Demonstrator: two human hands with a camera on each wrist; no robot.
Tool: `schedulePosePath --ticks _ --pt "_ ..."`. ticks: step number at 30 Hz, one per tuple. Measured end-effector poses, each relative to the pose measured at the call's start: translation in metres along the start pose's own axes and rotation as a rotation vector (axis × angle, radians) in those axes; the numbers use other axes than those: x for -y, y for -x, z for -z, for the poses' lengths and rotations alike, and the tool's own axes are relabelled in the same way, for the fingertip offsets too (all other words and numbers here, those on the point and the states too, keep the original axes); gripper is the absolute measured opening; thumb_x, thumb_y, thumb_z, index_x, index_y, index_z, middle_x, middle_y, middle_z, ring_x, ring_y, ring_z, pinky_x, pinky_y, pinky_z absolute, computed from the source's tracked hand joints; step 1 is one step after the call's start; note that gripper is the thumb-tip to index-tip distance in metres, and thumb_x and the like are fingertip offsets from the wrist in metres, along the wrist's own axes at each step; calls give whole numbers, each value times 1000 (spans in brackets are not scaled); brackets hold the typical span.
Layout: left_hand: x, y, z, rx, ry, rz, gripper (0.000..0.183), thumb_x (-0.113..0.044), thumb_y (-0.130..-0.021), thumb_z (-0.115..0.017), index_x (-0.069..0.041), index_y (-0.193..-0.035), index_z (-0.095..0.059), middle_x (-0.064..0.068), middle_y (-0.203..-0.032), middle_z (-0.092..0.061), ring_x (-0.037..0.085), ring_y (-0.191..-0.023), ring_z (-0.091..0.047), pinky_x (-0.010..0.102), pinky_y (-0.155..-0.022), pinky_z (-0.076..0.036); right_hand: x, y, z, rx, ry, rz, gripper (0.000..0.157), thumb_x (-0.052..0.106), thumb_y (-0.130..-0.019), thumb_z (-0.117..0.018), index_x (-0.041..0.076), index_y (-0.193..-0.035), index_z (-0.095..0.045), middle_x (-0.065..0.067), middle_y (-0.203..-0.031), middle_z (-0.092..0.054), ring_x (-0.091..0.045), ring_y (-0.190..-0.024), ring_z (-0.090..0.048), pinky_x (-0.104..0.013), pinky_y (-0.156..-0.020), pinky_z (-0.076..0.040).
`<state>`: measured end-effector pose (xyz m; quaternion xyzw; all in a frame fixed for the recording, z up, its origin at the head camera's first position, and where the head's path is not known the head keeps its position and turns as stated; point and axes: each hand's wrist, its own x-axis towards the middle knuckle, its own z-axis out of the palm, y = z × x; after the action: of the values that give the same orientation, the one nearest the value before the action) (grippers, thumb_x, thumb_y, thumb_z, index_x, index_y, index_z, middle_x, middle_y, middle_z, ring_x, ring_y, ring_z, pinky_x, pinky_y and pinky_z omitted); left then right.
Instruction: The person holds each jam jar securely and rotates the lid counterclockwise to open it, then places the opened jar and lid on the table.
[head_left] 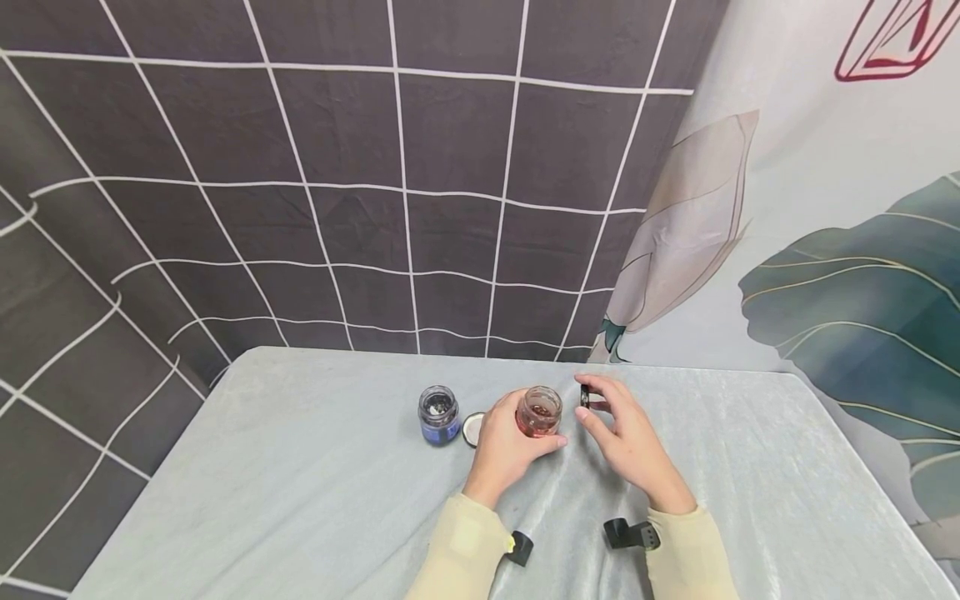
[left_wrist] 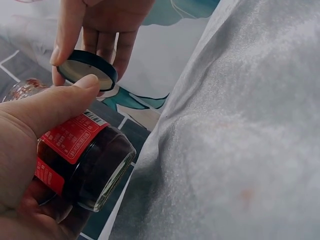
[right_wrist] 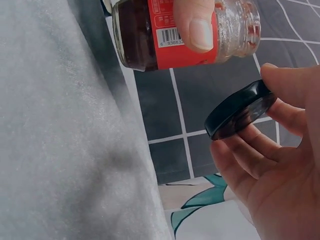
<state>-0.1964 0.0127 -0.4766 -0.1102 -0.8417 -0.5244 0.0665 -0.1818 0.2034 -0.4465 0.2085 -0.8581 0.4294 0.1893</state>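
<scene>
My left hand [head_left: 506,442] grips a glass jar [head_left: 538,412] with a red label and dark contents; its mouth is uncovered. In the left wrist view the jar's label [left_wrist: 75,137] shows a barcode, and my thumb lies across the jar. To the right, my right hand [head_left: 618,429] pinches a black jar lid [right_wrist: 237,110] by its rim, thumb on one side and fingers on the other. The lid stands on edge beside the jar, apart from it, with its pale inner face [left_wrist: 87,72] showing in the left wrist view.
A second open jar with a blue label [head_left: 438,415] stands on the cloth-covered table [head_left: 300,467], left of my left hand. Between them lies another lid [head_left: 472,428], pale side up, partly behind the hand. A dark gridded curtain [head_left: 337,225] hangs behind the table.
</scene>
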Motion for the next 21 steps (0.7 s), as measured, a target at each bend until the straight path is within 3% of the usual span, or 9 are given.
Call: schedulePosePath --ticks 21 --pt "2 0 0 6 -3 13 72 -28 -66 -95 -13 -129 -64 0 -117 -70 17 -109 -65 36 -97 -49 -5 2 -3 40 -6 -39 38 -2 -94 -65 -5 -131 -57 -19 -132 -56 -32 -116 -58 -42 -95 -51"
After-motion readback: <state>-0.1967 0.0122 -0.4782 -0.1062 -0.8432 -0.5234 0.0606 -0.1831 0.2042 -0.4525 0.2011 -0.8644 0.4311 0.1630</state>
